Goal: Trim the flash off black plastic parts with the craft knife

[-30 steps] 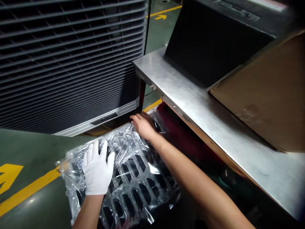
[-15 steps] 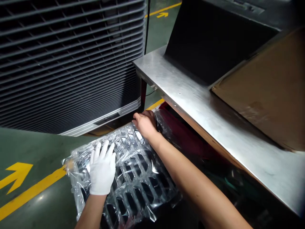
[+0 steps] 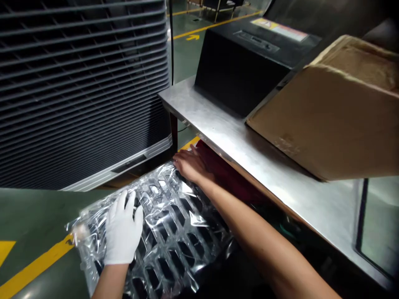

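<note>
Clear, shiny plastic film covers a tray (image 3: 168, 224) with rows of slots holding dark pieces. My left hand (image 3: 123, 228), in a white glove, lies on the left part of the film with its fingers spread. At the tray's far right corner is my right hand (image 3: 188, 163), bare, beside the metal table's edge. Its fingers reach over the corner, partly hidden, and whether they grip the film or the tray cannot be made out. Something dark red (image 3: 215, 166) lies below the table, just right of that hand.
A large slatted grey unit (image 3: 84, 91) stands at the left. On the metal table (image 3: 224, 133) are a black box-shaped device (image 3: 237, 70) and a cardboard box (image 3: 327, 124). Yellow lines (image 3: 37, 265) mark the green floor.
The view has shifted, showing more of the cardboard box and black device. My left hand's thumb side has spread a little from the other fingers. My right hand stays at the tray's corner.
</note>
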